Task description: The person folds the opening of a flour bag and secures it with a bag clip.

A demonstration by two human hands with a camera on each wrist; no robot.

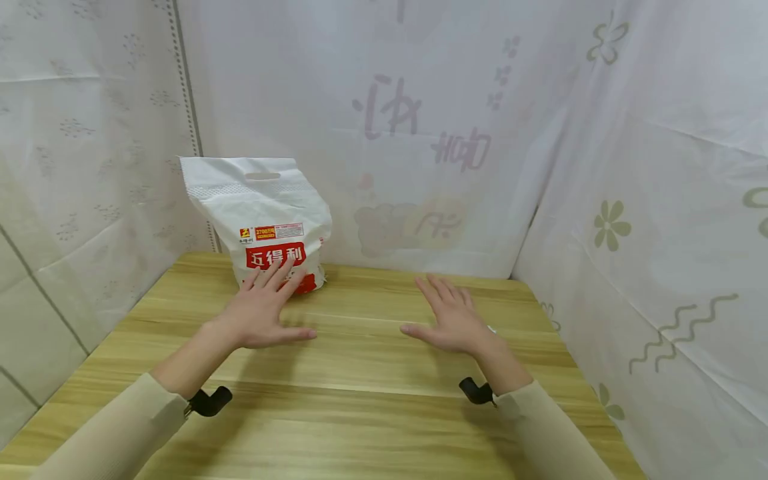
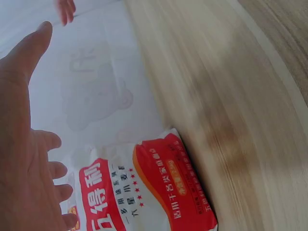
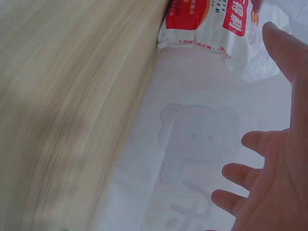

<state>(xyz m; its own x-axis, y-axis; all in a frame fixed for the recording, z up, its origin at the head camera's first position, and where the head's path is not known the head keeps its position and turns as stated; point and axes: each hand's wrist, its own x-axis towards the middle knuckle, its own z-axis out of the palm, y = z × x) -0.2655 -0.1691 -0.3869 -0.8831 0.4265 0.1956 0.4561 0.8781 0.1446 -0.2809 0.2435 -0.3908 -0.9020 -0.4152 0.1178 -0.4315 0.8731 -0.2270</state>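
Tabletop (image 1: pixel 354 427) beneath outspread left grip (image 1: pixel 257 317), right (image 1: pixel 454 323)

1. Right hand (image 3: pixel 286 168) is just hovering, thumb and fingers spread apart.
2. Red-and-white bag (image 3: pixel 216 29) is parked by the desk (image 3: pixel 57 72) edge, apart from that hand.
3. White cloth (image 3: pixel 221 91) past the same edge has a faint bear print (image 3: pixel 199 134), kinda cute.
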